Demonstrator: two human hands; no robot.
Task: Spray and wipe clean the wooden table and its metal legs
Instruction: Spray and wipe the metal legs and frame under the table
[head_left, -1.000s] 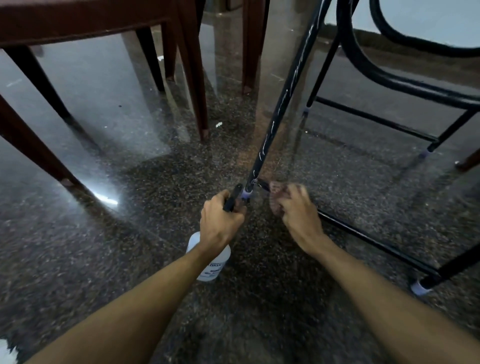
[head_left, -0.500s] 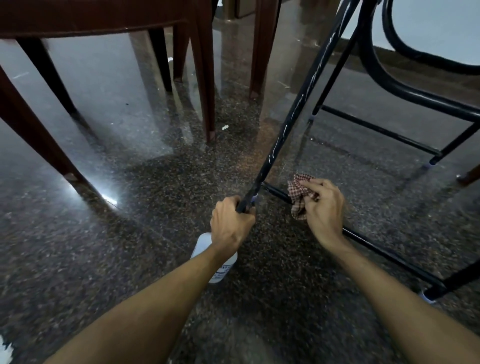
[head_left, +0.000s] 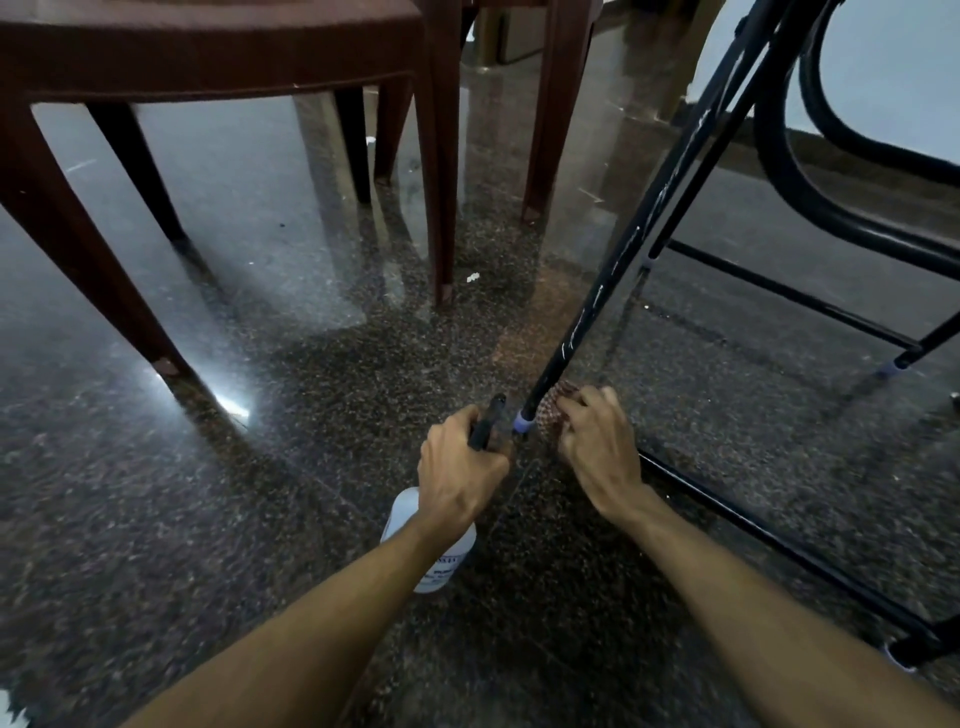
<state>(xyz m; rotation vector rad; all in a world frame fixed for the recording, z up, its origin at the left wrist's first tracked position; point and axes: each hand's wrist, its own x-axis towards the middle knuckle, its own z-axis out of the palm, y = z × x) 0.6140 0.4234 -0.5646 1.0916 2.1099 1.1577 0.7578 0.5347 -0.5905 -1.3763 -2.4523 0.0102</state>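
Gripping spray bottle (head_left: 435, 552) at its trigger, left hand (head_left: 460, 467) sits at 9 o'clock of the metal leg (head_left: 613, 270) foot. Right hand (head_left: 597, 449), fingers curled, clutches checked cloth (head_left: 551, 410) at 3 o'clock.

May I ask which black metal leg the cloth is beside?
The nearest slanted leg, foot at the right hand, which holds the checked cloth beside it; others stand farther right.

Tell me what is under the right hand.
A checked cloth, bunched against the foot of the black leg; only its edge shows past the fingers. The right hand covers the rest.
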